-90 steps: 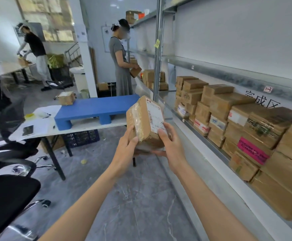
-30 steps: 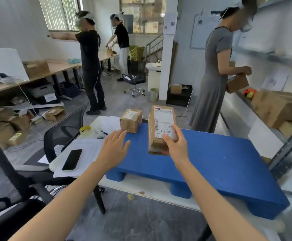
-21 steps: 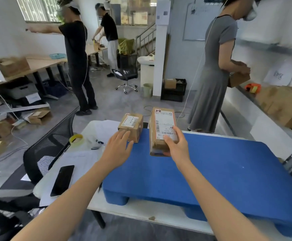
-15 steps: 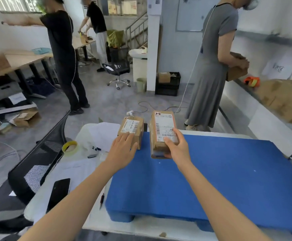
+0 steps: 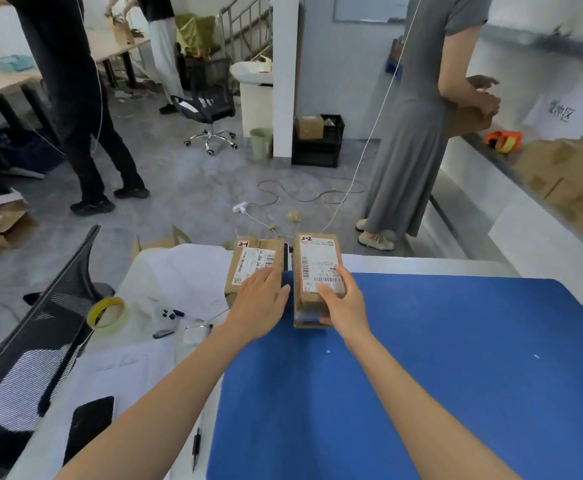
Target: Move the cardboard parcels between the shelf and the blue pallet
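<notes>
Gripping the away-pointing long parcel (image 5: 315,261), right hand (image 5: 343,304) curls; left hand (image 5: 260,306) lies flat on small parcel (image 5: 252,257).

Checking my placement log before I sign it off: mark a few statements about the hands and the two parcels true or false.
1. A black phone lies on the table left of the blue pallet. True.
2. The right hand grips the parcel marked 2-2. True.
3. The left hand holds the phone. False: it rests flat on the parcel marked 2-1.
4. The two parcels are stacked. False: they stand side by side.
</notes>
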